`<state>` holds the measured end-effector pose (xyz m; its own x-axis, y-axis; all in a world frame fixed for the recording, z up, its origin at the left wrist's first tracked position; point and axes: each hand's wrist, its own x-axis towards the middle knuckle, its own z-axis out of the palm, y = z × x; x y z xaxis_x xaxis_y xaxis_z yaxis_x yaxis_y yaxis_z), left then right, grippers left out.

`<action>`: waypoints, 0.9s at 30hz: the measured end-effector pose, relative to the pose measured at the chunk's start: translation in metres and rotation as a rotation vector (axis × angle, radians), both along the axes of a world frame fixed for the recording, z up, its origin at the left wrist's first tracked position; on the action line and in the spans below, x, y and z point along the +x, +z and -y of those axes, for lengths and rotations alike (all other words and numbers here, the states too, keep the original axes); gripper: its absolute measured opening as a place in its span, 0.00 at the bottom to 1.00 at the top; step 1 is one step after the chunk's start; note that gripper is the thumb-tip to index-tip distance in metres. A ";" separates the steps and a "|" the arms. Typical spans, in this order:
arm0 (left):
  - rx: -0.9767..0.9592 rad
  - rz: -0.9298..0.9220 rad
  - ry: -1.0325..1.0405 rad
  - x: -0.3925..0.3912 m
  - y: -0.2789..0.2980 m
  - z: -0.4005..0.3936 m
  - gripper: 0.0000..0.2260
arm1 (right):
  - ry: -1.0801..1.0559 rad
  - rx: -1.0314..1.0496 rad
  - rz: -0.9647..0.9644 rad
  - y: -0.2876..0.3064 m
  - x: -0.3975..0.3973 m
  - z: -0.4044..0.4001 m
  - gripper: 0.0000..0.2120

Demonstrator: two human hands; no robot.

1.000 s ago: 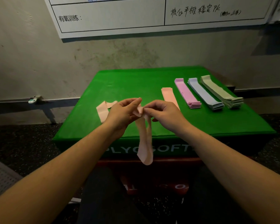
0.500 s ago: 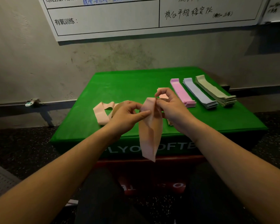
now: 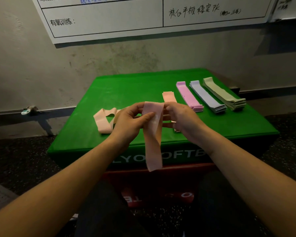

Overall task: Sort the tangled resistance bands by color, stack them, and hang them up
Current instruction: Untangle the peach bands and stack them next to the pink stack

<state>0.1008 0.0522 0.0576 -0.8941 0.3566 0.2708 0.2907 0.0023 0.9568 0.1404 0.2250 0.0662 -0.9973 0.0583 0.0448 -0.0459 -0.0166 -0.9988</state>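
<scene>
Head view, from largest to smallest: the green padded box (image 3: 130, 93) serves as the tabletop, and everything else is placed from it. Along its right part lie four piles side by side: sage green bands (image 3: 224, 94) outermost, then lavender bands (image 3: 207, 98), pink bands (image 3: 189, 96), and a short peach pile (image 3: 168, 96) nearest the middle, partly hidden behind the right hand. Toward the box's left edge, a loose peach band (image 3: 101, 122) lies curled and unsorted.

Above the box's front edge, both hands hold one peach band (image 3: 153, 142). The left hand (image 3: 132, 122) pinches its upper part between thumb and fingers; the right hand (image 3: 181, 117) grips the top corner, fingers curled. A second ago this band hung as a narrow, twisted loop; now its top is spread flat and wide between the hands, with the rest hanging in front of the box's lettering.

That suggests the twist is nearly out, so the band looks ready to go flat onto the peach pile. After that, only the curled band appears left to sort, and no hanging has begun.
</scene>
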 end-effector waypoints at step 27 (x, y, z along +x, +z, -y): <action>0.015 -0.042 -0.033 -0.028 0.006 -0.070 0.05 | -0.059 -0.189 -0.083 -0.005 -0.034 -0.035 0.17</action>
<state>0.0732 0.1227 0.0633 -0.8699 0.3809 0.3133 0.3301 -0.0223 0.9437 0.1068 0.2605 0.0613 -0.9853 0.1314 0.1090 -0.1338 -0.1979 -0.9710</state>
